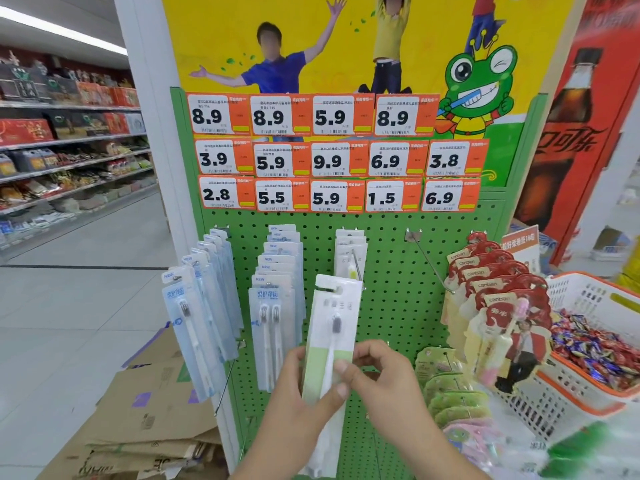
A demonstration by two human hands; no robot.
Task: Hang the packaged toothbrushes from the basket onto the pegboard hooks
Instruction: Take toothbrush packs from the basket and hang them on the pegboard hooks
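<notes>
A packaged toothbrush (334,327), white card with a pale green lower band, stands upright in front of the green pegboard (398,306). My left hand (298,400) grips its lower part, thumb across the front. My right hand (384,379) pinches its right edge. The pack's hang hole sits just below and left of the tip of a hook (358,271) that carries a few matching white packs (350,251). Blue-white toothbrush packs hang on the hooks at left (204,306) and centre-left (277,292). One long hook (431,261) is bare.
Red-topped children's toothbrush packs (498,306) hang at right, green ones (450,386) below. A white and orange basket (588,341) of wrapped candies stands at far right. Flattened cardboard (149,410) lies on the floor at left. Price tags (329,154) cover the upper board.
</notes>
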